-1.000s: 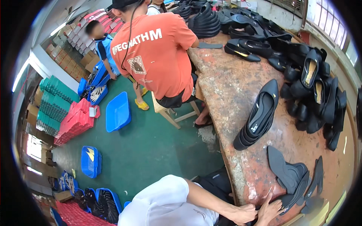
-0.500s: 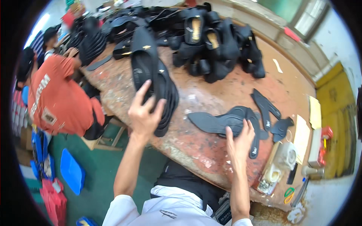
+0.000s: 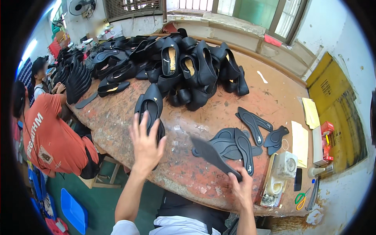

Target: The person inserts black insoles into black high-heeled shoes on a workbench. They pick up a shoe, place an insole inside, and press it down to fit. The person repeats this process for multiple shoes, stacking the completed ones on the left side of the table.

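Note:
My right hand (image 3: 242,186) grips one end of a black insole (image 3: 211,154), held raised and slanting over the table. Beside it lies an overlapping group of black insoles (image 3: 231,141). My left hand (image 3: 147,147) is open, its fingers spread over a black pointed shoe (image 3: 151,102) with a small gold ornament. Below that shoe, my fingers partly hide more black footwear; whether they press on it I cannot tell. Farther right, more insoles (image 3: 250,123) rest in a V shape, near a small black pair (image 3: 276,138).
A large heap of black shoes (image 3: 203,66) covers the far side of the worktable (image 3: 176,172). At the right are a tray with glue containers (image 3: 274,188), a phone (image 3: 298,179), scissors (image 3: 301,199) and paper sheets (image 3: 300,145). Two people sit at the left, one in an orange shirt (image 3: 51,129).
My right hand has picked up an insole that now hangs over the group. My left hand's fingers have spread wider at the shoes. The view has tilted up, showing more wall and window.

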Tool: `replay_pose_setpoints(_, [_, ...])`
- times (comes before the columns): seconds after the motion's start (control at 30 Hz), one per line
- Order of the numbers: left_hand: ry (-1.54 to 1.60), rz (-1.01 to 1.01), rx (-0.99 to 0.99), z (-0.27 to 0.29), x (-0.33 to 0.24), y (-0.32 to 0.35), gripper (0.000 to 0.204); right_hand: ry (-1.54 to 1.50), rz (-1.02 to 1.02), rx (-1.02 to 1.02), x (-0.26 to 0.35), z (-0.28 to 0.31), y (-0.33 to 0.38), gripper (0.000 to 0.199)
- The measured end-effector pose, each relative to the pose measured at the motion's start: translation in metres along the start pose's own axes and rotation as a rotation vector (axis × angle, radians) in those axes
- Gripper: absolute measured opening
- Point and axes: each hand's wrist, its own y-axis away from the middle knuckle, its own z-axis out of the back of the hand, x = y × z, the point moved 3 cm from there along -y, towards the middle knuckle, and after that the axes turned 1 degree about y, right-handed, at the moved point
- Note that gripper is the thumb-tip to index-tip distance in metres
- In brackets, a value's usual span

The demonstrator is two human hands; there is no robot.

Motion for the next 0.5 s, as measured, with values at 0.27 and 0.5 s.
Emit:
replay_pose_setpoints(0.27, [-0.126,-0.188,-0.089,-0.148,-0.08,-0.214,0.076,-0.744,0.22,-0.189,-0.006,0.059,0.045,0.029])
replay_pose_setpoints(0.5, [0.598,-0.118,-0.179,-0.085,-0.136,-0.151,0.046,-0.832,0.083,-0.292,-0.013,0.098,0.099,0.049])
